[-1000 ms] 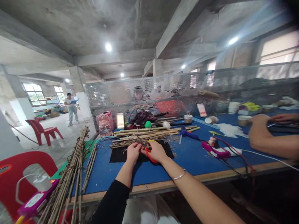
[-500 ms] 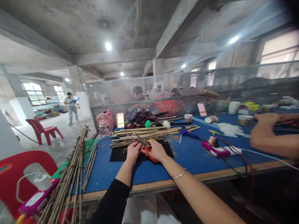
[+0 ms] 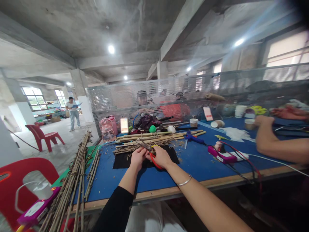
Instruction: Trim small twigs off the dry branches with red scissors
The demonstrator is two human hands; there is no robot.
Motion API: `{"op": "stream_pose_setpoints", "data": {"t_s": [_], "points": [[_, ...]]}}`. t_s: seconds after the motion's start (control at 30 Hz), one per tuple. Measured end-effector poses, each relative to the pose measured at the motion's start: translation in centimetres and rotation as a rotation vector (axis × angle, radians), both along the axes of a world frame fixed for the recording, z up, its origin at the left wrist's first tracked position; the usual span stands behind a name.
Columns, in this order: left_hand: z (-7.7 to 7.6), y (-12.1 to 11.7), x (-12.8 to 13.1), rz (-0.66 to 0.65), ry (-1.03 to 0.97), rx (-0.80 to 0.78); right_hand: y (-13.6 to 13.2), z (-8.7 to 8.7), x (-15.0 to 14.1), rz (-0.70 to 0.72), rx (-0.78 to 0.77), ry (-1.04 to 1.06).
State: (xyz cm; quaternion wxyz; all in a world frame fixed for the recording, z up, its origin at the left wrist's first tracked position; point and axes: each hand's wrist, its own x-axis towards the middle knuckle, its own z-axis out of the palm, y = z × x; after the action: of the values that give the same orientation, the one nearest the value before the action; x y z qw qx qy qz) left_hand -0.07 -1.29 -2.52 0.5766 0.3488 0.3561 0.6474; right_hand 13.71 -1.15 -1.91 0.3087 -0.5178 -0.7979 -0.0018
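Note:
Red-handled scissors [image 3: 156, 162] are in my right hand [image 3: 162, 158], its fingers closed round the grips. Their blades point up and left, over a bundle of thin dry twigs [image 3: 126, 149]. My left hand [image 3: 137, 158] is pinched just beside the blades, touching or nearly touching the fingertips of my right. What lies between its fingers is too small to make out. Beneath both hands is a black cloth [image 3: 120, 162] on the blue table [image 3: 149, 185]. Behind the twigs lie several longer pale sticks [image 3: 154, 136].
Long dry stalks [image 3: 70, 183] lean over the table's left edge by a red chair [image 3: 31, 164]. A blue glue gun [image 3: 194, 138] and a purple power strip [image 3: 220, 156] with cables are on the right. A co-worker's arm [image 3: 277, 141] rests farther right. A perforated metal screen [image 3: 108, 100] stands behind.
Both my hands and the scissors stay in nearly the same place. The co-worker's arm at right has shifted slightly, and a reddish hand shape now shows behind it.

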Motion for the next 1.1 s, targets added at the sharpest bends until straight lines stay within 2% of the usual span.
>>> {"op": "stream_pose_setpoints", "data": {"t_s": [0.13,0.37,0.63,0.9,1.1], "points": [[-0.24,0.13,-0.09,-0.003,0.046,0.021,-0.11,0.08,-0.02,-0.023,-0.002,-0.005],[-0.41,0.32,-0.25,0.000,0.053,0.026,-0.49,0.48,-0.05,-0.047,-0.172,-0.003],[-0.23,0.34,-0.37,0.068,0.087,0.016,-0.62,0.82,0.06,-0.091,-0.155,-0.085],[0.08,0.25,-0.46,0.131,0.119,-0.016,-0.29,0.52,0.15,-0.075,-0.163,-0.082],[0.28,-0.05,-0.39,0.093,0.157,0.013,-0.35,0.47,0.06,-0.052,-0.149,-0.049]]}}
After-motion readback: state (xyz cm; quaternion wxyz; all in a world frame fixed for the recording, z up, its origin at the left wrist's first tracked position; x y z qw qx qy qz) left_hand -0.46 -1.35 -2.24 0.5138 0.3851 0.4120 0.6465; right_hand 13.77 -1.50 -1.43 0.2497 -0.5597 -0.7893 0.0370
